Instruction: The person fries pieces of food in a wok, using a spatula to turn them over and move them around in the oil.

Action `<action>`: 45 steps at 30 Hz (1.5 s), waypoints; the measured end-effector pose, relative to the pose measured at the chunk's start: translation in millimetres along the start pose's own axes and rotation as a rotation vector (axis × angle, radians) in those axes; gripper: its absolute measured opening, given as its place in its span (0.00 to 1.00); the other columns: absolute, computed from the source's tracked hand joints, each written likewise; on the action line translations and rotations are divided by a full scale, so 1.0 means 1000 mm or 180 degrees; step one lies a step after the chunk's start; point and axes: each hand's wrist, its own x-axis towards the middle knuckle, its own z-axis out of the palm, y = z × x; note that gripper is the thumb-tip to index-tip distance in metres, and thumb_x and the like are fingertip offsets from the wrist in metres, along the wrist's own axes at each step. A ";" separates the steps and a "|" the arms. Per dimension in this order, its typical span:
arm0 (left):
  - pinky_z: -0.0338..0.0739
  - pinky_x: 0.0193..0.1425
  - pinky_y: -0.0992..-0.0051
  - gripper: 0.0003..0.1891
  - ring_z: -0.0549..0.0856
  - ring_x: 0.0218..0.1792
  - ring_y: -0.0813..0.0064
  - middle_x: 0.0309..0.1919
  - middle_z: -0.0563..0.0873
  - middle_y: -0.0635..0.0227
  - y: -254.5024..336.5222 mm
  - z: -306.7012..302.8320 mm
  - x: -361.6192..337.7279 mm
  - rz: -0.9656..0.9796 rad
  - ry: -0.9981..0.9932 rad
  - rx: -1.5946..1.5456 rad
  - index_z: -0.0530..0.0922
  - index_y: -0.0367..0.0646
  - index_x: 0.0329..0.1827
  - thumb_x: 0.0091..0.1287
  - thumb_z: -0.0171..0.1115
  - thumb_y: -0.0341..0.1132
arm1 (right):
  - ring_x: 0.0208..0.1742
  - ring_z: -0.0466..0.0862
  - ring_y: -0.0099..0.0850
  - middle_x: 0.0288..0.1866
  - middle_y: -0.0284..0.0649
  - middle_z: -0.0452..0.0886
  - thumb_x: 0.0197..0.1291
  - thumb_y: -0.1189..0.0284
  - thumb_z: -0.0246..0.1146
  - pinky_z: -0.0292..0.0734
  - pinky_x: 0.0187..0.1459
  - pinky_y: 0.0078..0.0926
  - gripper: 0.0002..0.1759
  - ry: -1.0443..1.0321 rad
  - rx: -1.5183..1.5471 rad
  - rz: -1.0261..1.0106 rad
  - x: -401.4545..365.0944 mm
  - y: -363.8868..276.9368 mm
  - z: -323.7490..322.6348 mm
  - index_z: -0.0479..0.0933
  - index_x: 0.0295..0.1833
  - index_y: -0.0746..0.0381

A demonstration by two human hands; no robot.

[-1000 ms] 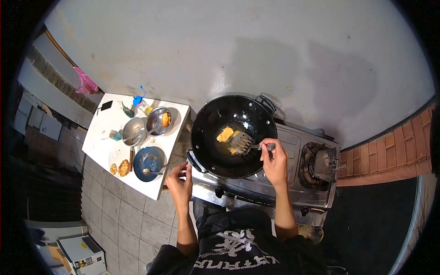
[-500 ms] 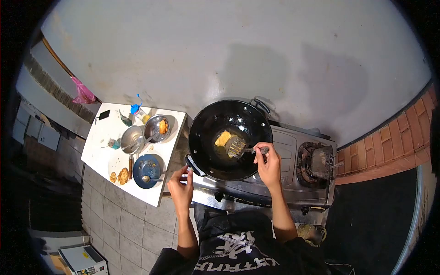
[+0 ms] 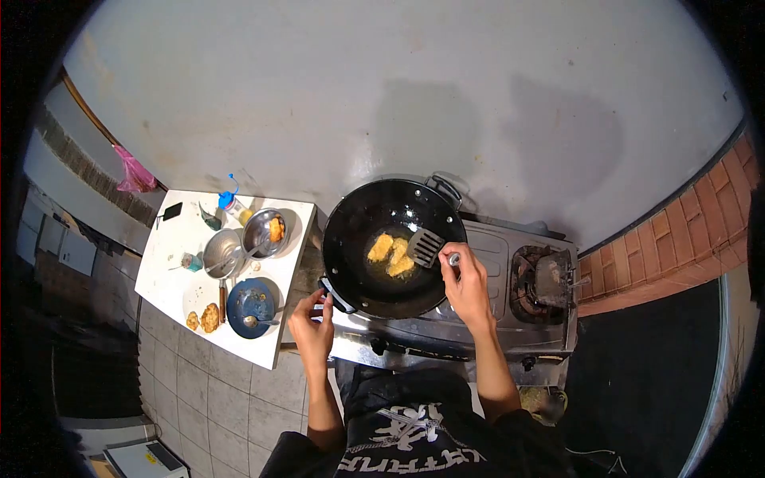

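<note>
A black wok (image 3: 351,215) stands on the stove with two golden fritters (image 3: 398,259) frying in oil at its bottom. My right hand (image 3: 467,283) grips the handle of a slotted spatula (image 3: 425,248), whose dark head is raised just right of the fritters. At the wok's lower left, my left hand (image 3: 312,323) has its thumb and fingers closed at the near side handle (image 3: 339,296). Exactly how the fingertips meet that handle is hard to see.
Left of the stove, a white table (image 3: 171,255) holds a blue plate (image 3: 252,299) with a spoon, two metal pans, a blue-capped bottle (image 3: 234,207), a phone (image 3: 171,212) and fried pieces (image 3: 209,318). A second burner (image 3: 530,279) lies to the right.
The spatula has lifted and turned off the oil, moving slightly right. A second fritter, previously under its head, now shows. My left hand stays at the wok handle.
</note>
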 end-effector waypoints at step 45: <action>0.71 0.24 0.76 0.10 0.86 0.24 0.74 0.29 0.87 0.61 -0.011 -0.001 -0.001 0.0013 0.0166 -0.0095 0.86 0.34 0.44 0.63 0.70 0.30 | 0.31 0.83 0.38 0.39 0.48 0.80 0.64 0.82 0.63 0.77 0.32 0.31 0.08 0.0125 0.0097 0.0154 0.000 0.003 0.032 0.73 0.46 0.69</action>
